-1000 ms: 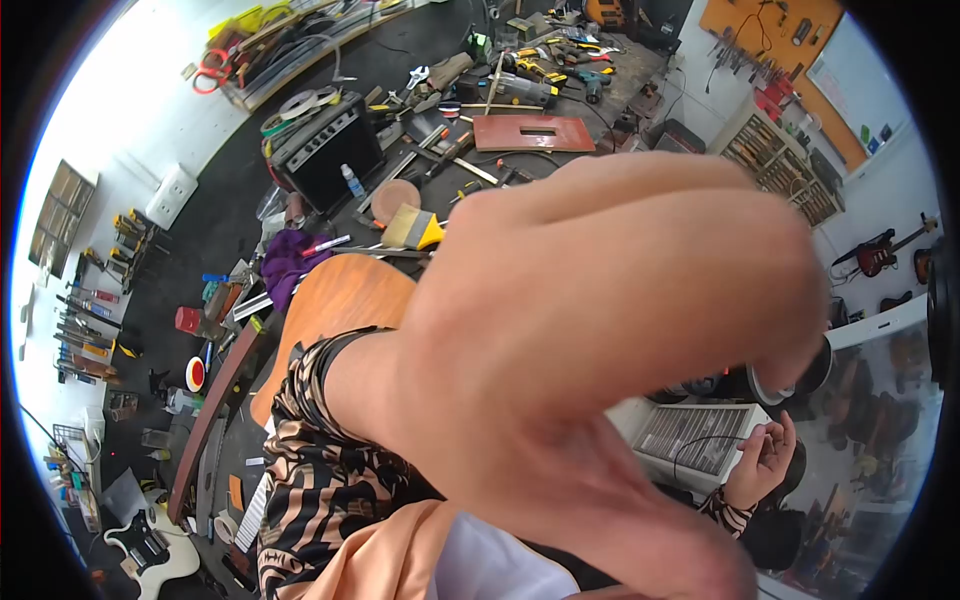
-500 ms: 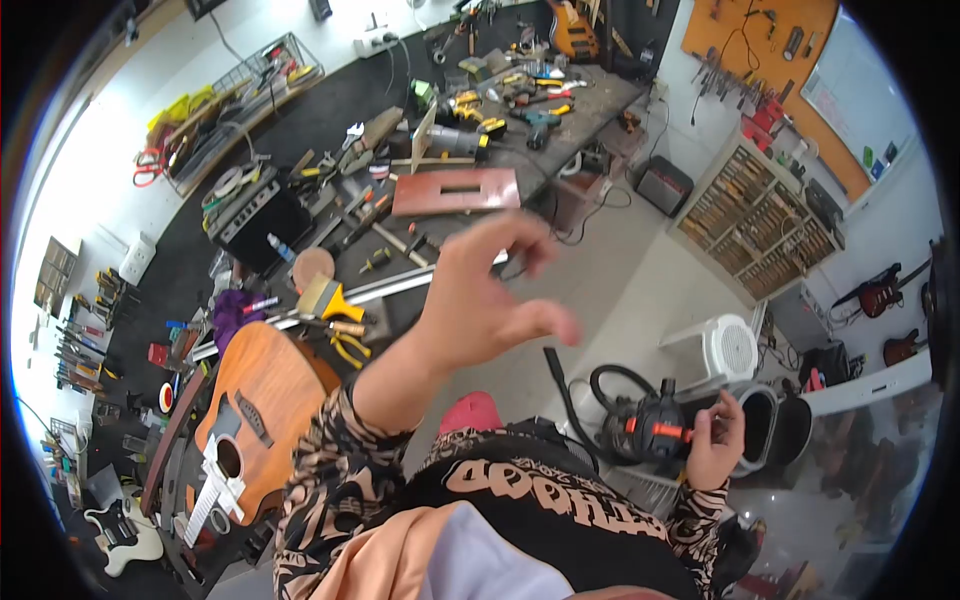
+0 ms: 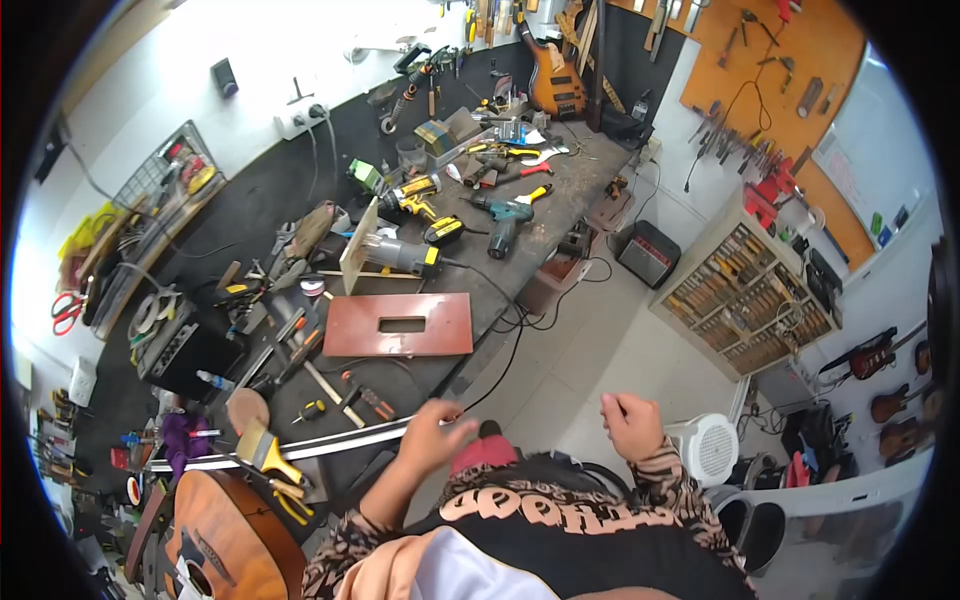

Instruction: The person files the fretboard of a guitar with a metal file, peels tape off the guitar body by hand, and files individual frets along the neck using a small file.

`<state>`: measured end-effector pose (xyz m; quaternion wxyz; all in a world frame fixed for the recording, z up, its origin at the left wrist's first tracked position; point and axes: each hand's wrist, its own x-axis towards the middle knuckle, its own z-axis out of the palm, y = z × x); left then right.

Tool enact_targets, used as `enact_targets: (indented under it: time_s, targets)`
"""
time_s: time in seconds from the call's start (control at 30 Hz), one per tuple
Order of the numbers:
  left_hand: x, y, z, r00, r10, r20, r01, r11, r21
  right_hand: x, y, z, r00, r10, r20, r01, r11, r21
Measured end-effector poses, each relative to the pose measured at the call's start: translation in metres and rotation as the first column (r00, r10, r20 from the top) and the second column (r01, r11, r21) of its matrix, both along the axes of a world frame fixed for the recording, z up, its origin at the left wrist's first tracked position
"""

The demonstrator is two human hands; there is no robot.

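Observation:
My left hand (image 3: pixel 432 440) hovers by the front edge of the workbench with its thumb and fingers apart, holding nothing I can see. Its fingertips overlap the end of a long metal straightedge (image 3: pixel 340 438); whether they touch cannot be made out. Over the floor to the right, my right hand (image 3: pixel 634 428) is closed in a loose fist, with nothing visible in it. Beyond the left hand lies a reddish-brown board (image 3: pixel 350 325) with a rectangular slot. A hammer (image 3: pixel 335 395), a screwdriver (image 3: pixel 311 411) and a wide yellow-handled brush (image 3: pixel 262 450) lie nearby.
An acoustic guitar (image 3: pixel 235 530) lies at lower left. Farther back are a corded router (image 3: pixel 400 255), a cordless drill (image 3: pixel 500 222) and a sunburst bass (image 3: pixel 555 80). A black amplifier (image 3: pixel 648 255), a drawer cabinet (image 3: pixel 745 280) and a white stool (image 3: pixel 712 448) stand on the right.
The view has swung toward the bench. My left hand has lowered toward the bench edge; my right hand has come inward, away from the black vacuum cleaner, and its fingers have curled shut.

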<state>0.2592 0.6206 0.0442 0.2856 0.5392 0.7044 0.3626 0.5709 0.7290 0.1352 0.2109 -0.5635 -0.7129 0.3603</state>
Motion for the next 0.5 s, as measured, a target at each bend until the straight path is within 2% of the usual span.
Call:
enact_targets:
  time_s: [0.03, 0.1, 0.13, 0.2, 0.23, 0.3, 0.33, 0.37, 0.43, 0.5]
  targets:
    - [-0.004, 0.031, 0.008, 1.0, -0.012, -0.026, 0.016, 0.992, 0.125, -0.005, 0.025, 0.003, 1.0, 0.007, 0.016, -0.007, 1.0, -0.006]
    - [-0.018, 0.079, 0.036, 0.993, 0.003, -0.118, 0.031, 0.96, 0.279, -0.023, 0.08, 0.004, 0.995, 0.06, 0.084, -0.063, 0.998, 0.027]
    - [-0.023, 0.095, 0.047, 0.994, 0.043, -0.098, -0.011, 0.951, 0.31, -0.035, 0.104, 0.01, 0.995, 0.069, 0.072, -0.071, 0.997, 0.026]
    - [-0.032, 0.115, 0.063, 0.986, 0.129, -0.101, -0.084, 0.927, 0.366, -0.053, 0.147, 0.023, 0.966, 0.247, -0.08, -0.22, 0.942, 0.253]
    - [-0.037, 0.12, 0.062, 0.984, 0.137, -0.113, -0.088, 0.928, 0.361, -0.06, 0.173, 0.022, 0.963, 0.254, -0.092, -0.225, 0.942, 0.25]
    - [-0.044, 0.118, 0.051, 0.966, 0.211, -0.151, -0.155, 0.936, 0.317, -0.067, 0.232, 0.011, 0.941, 0.334, 0.048, -0.336, 0.913, 0.231]
    - [-0.044, 0.114, 0.049, 0.946, 0.258, -0.196, -0.197, 0.938, 0.285, -0.075, 0.267, 0.005, 0.938, 0.344, 0.025, -0.34, 0.909, 0.239]
    - [-0.043, 0.109, 0.043, 0.928, 0.329, -0.177, -0.28, 0.926, 0.253, -0.083, 0.309, -0.009, 0.921, 0.389, 0.006, -0.372, 0.875, 0.309]
    - [-0.034, 0.092, 0.023, 0.864, 0.483, -0.145, -0.451, 0.869, 0.206, -0.111, 0.407, -0.029, 0.909, 0.416, 0.012, -0.402, 0.871, 0.284]
    - [-0.013, 0.073, 0.012, 0.743, 0.635, -0.211, -0.623, 0.771, 0.13, -0.158, 0.517, -0.047, 0.897, 0.438, -0.054, -0.396, 0.854, 0.338]
